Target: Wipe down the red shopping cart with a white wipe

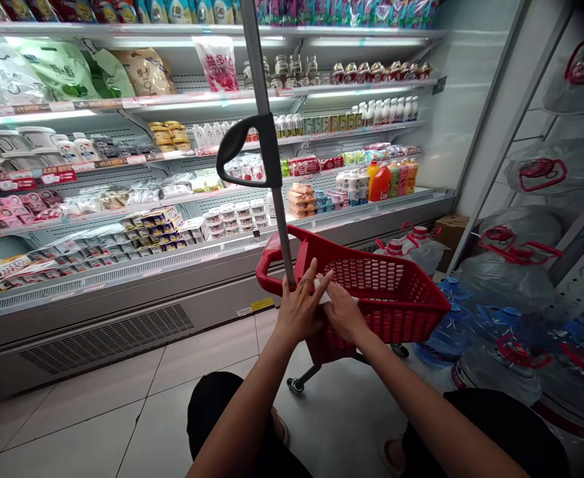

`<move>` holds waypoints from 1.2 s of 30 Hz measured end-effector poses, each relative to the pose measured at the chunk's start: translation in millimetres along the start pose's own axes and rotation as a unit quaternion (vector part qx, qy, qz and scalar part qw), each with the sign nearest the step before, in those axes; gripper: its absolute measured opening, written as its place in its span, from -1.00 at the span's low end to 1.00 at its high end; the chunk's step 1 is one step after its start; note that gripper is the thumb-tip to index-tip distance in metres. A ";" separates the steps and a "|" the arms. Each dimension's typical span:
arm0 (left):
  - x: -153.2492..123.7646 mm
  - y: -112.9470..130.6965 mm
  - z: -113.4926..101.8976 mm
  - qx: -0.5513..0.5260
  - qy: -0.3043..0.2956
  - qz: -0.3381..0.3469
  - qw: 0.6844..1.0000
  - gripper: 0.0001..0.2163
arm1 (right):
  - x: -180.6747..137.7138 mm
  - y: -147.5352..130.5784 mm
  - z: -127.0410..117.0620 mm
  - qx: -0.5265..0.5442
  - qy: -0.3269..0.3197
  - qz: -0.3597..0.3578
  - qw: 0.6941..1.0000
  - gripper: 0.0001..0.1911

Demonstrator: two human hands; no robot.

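Observation:
A red plastic shopping basket on wheels stands before me, its lattice sides showing. Its grey telescoping pole is pulled out, topped by a black loop handle. My left hand lies on the near rim close to the pole's base, fingers stretched and spread. Beside it, my right hand presses a crumpled white wipe, perhaps a tissue or thin cloth, against the rim. Part of the wipe is hidden under the fingers. The inside of the basket shows only in part.
A refrigerated display case with stocked shelves runs behind the basket. Large water bottles with red and blue tops crowd the right side, close to the basket. A cardboard box sits behind them. Pale floor tiles extend to the left.

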State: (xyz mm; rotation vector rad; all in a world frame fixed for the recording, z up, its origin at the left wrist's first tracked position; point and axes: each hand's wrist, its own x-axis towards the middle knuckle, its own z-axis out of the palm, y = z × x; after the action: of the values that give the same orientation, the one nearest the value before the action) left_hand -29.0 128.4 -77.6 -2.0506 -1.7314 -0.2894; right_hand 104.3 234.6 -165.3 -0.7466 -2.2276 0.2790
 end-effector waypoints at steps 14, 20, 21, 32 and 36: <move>-2.1 7.8 8.3 -0.003 0.014 -0.031 0.999 0.07 | -36.5 29.4 -24.9 -0.035 0.016 0.044 0.998 -0.45; 0.7 13.6 7.2 -0.008 0.038 -0.032 0.999 0.01 | 4.4 -13.7 -10.7 0.029 0.003 -0.015 0.999 -0.43; 0.5 12.8 6.8 -0.007 0.042 -0.031 0.999 -0.01 | 12.9 -24.6 -6.9 0.047 0.001 -0.033 0.998 -0.43; -6.4 -13.9 28.8 0.009 0.029 -0.051 0.998 -0.14 | -63.8 61.9 -42.5 -0.089 0.041 0.057 0.994 -0.41; -2.1 6.2 46.6 -0.005 0.004 -0.026 1.000 -0.27 | -73.1 75.9 -41.6 -0.144 0.059 0.105 0.982 -0.43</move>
State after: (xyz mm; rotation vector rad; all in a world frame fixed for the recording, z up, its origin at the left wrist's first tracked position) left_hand -28.9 147.1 -120.8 -2.0109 -1.7846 -0.3219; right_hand 206.5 251.3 -211.3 -1.1278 -2.1004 0.0108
